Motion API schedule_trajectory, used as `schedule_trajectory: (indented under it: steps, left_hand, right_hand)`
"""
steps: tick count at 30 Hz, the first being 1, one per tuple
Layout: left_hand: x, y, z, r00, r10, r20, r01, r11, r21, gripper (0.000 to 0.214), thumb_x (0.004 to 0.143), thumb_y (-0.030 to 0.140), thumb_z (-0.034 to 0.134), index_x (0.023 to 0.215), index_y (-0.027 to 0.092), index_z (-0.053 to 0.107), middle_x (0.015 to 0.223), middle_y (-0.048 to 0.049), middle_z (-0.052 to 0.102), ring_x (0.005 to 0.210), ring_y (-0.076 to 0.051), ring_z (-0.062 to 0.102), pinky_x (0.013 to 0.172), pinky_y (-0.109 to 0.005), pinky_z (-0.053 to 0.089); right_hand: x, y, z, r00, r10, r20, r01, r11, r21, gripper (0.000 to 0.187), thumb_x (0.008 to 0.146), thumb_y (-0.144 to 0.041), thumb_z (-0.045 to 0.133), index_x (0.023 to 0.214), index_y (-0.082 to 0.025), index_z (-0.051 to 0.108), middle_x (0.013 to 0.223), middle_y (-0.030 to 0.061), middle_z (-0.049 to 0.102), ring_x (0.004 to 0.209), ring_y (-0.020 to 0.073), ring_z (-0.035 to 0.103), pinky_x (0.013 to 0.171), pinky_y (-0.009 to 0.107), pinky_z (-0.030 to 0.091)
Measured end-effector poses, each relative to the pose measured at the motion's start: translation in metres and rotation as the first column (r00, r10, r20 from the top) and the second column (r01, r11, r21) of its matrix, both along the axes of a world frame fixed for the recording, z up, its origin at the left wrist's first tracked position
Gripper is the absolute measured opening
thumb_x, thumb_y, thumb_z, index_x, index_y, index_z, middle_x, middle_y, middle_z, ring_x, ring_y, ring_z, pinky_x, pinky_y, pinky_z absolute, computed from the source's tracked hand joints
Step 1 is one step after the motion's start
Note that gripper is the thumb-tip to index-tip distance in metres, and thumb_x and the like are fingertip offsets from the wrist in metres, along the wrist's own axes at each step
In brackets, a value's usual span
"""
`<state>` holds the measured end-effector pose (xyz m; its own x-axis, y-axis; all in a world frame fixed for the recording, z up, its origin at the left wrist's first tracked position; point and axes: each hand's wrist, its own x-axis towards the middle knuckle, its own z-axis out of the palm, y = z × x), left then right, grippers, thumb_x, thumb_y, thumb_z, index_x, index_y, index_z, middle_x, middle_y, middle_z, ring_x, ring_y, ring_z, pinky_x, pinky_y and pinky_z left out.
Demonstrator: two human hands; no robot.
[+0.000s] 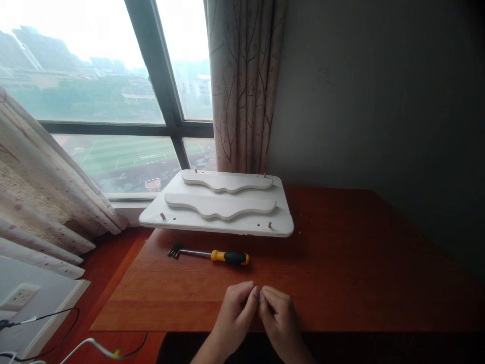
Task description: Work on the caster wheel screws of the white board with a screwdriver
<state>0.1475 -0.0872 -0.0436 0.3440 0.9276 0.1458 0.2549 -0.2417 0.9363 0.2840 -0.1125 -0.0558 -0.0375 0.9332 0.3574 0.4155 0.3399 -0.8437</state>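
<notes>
My left hand [237, 311] and my right hand [278, 313] rest side by side at the front edge of the table, fingers curled closed and thumbs meeting. Nothing shows in either of them. Beyond them lies a screwdriver [214, 256] with a yellow and black handle, its tip pointing left towards several dark screws [175, 250]. Farther back is a white board [223, 228] with rounded corners and wooden dowels [270, 225] standing up near its corners. Two white wavy-edged pieces, a nearer one [220, 206] and a farther one [227, 181], lie across it.
The reddish-brown table [359, 263] reaches to a grey wall [359, 101] at the back. A patterned curtain [244, 86] hangs beside the window [113, 96]. On the left, cables [89, 342] run low near a wall socket [20, 297]. Small white specks lie right of the board.
</notes>
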Motion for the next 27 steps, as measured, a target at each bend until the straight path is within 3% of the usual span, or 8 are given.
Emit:
schedule_trajectory:
  steps: [27]
  left_hand:
    - [0.0008, 0.0006, 0.0032, 1.0, 0.007, 0.003, -0.007, 1.0, 0.019, 0.046, 0.103, 0.044, 0.039, 0.065, 0.019, 0.035, 0.062, 0.0023, 0.037, 0.059, -0.012, 0.039, 0.061, -0.026, 0.032]
  right_hand:
    - [0.0011, 0.0002, -0.0048, 1.0, 0.012, 0.007, -0.012, 1.0, -0.011, 0.04, 0.104, -0.027, 0.038, 0.065, -0.021, 0.042, 0.061, -0.0017, 0.051, 0.055, 0.0094, 0.047, 0.054, 0.023, 0.032]
